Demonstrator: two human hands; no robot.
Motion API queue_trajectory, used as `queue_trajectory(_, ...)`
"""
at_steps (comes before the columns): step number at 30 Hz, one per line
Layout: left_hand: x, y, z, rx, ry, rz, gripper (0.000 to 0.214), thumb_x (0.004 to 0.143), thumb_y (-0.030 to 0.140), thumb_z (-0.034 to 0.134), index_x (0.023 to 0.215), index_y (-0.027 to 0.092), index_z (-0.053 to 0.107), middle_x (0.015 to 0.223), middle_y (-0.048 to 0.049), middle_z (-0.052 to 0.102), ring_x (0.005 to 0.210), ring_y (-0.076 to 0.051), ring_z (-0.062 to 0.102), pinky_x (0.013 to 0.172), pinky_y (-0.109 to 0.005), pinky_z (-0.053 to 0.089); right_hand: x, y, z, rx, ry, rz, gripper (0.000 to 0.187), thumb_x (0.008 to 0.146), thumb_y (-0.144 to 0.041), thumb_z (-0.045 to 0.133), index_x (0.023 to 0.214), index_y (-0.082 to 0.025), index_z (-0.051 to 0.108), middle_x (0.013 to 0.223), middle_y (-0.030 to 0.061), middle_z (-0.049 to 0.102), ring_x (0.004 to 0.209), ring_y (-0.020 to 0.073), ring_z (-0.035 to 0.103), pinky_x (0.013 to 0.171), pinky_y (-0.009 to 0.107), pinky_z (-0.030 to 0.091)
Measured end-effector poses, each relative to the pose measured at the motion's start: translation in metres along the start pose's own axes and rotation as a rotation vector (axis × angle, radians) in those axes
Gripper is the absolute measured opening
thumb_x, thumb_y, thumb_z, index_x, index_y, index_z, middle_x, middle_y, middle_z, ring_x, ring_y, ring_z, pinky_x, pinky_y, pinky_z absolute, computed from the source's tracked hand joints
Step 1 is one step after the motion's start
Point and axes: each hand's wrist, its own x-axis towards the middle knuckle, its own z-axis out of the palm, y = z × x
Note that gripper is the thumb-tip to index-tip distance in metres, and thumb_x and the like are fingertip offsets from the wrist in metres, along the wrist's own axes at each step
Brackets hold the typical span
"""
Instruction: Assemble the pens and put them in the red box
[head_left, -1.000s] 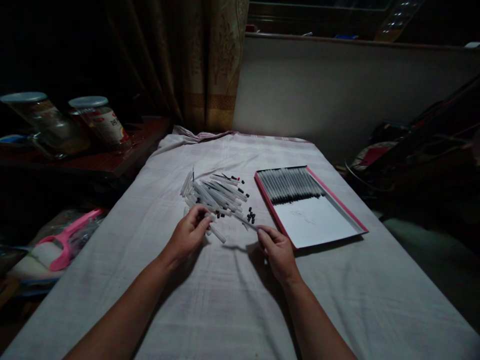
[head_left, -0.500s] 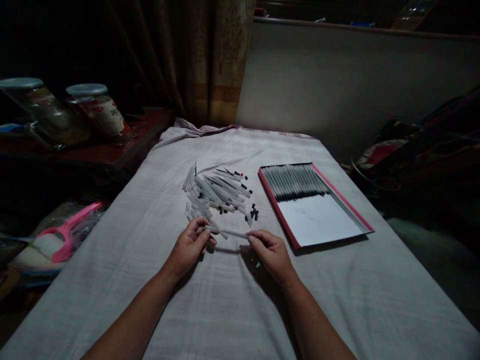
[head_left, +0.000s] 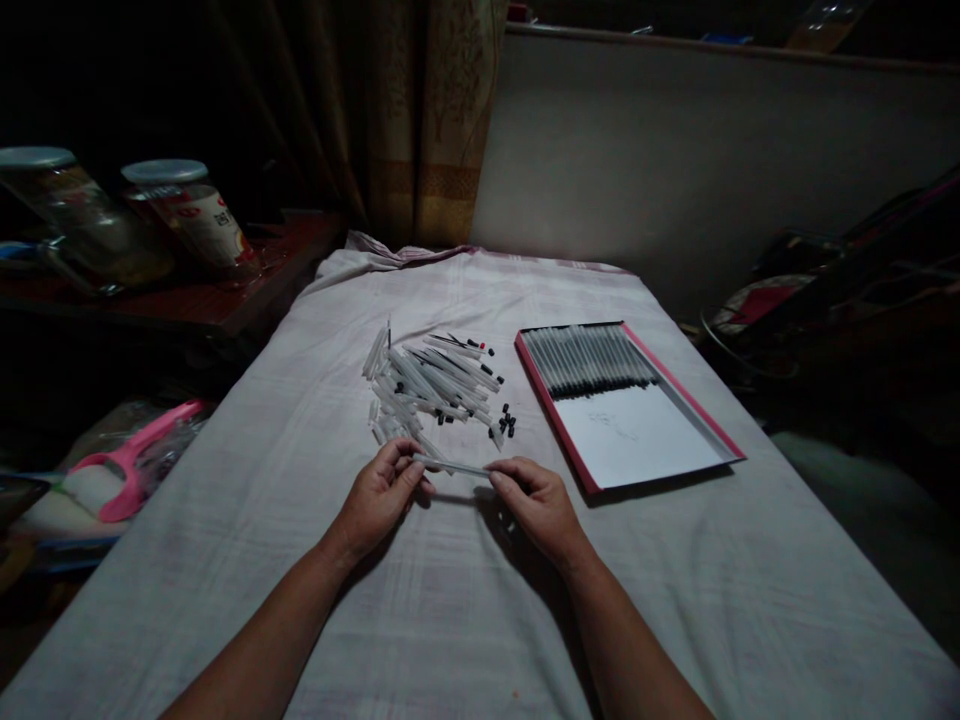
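Between my two hands a translucent pen barrel (head_left: 453, 467) is held level, just above the cloth. My left hand (head_left: 384, 492) pinches its left end with thumb and fingers. At the other end, my right hand (head_left: 538, 507) grips it between thumb and forefinger; the very tip is hidden there. Beyond them lies a loose pile of clear pen parts (head_left: 431, 380), with some dark thin refills among them. Small black caps (head_left: 508, 421) are scattered at the pile's right side. A shallow pink-edged box lid (head_left: 556, 430) holds a row of pens (head_left: 592, 358) with black ends.
A pale checked cloth (head_left: 450, 620) covers the table. Jars (head_left: 196, 225) and a glass mug (head_left: 105, 255) stand on a dark red side table at left. A pink-handled item (head_left: 127, 460) lies lower left. Curtain (head_left: 427, 120) and wall are behind.
My right hand has moved slightly left, so the hands are a little closer together along the pen barrel. The view has shifted slightly; the pile and the box lid look unchanged.
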Motion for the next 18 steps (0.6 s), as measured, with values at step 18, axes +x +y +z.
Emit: queue_trajectory(18,0.002,0.011,-0.023,0.942,-0.444,0.340,0.030,0.098,0.038,0.032,0.080,0.021,0.049,0.071,0.0002,0.058,0.066,-0.016,0.057,0.063,-0.026,0.040,0.005,-0.010,-0.014,-0.207,-0.389,-0.090,0.021,0.089,-0.026,0.056,0.090,-0.018,0.075,0.077,0.0042,0.070,0.073,0.0163,0.064,0.071,0.027,0.048)
